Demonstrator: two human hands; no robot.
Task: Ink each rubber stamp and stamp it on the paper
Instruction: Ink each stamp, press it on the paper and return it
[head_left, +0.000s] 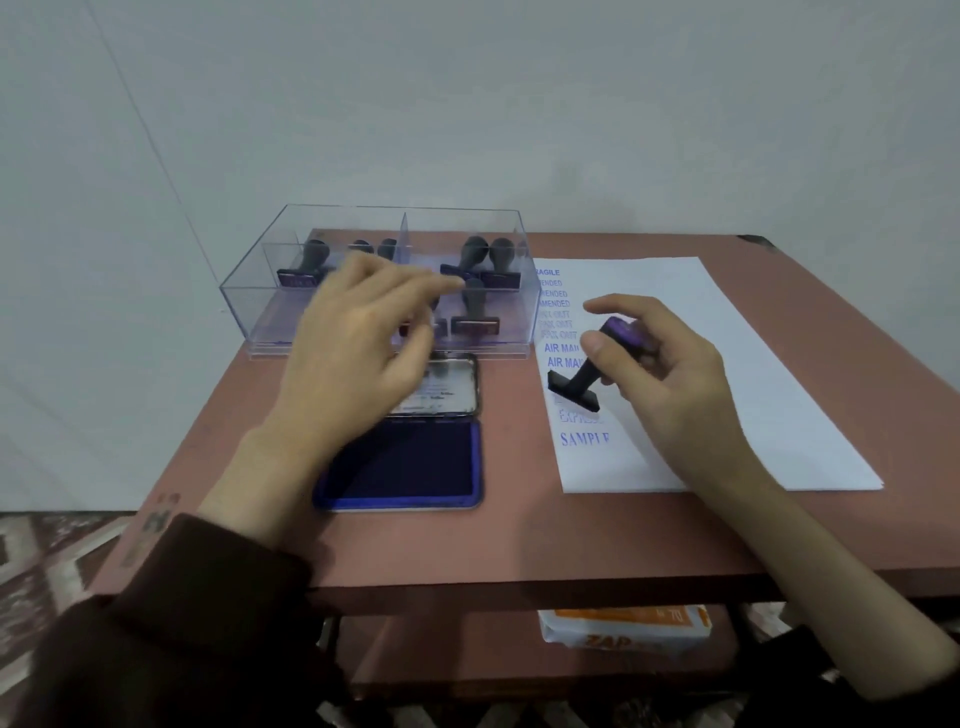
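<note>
Gripping a rubber stamp (586, 375) by its dark, purple-stained handle, the right hand (670, 379) is working to the right of the ink pad (405, 467). Thumb and curled fingers are closing round the top of the handle. The stamp is leaning, handle tipped toward the hand. Its black base is meeting the left part of the paper (753, 395), on a column of blue imprints (584, 439). Legible there: AIR MAIL above the base, SAMPLE below it. The lines further up are too faint or cut off to read in full.

The left hand (358, 343) is hovering over the ink pad's far end, above its raised lid (460, 387). Its fingers are loosely spread, holding nothing that can be made out. Motion blur is hiding whether the fingertips are touching anything.

The ink pad is lying open with its dark blue surface up and the lid hinged back on the far side. Beyond it a clear tray (244, 306) is standing, divided into compartments, with more stamps (474, 312) upright inside. All of this is resting on a reddish-brown table (571, 540). Lower than the ink pad, on a shelf under the tabletop, a wrapped paper packet (623, 626) is lying. A dark brown sleeve (197, 597) is covering the left forearm.
</note>
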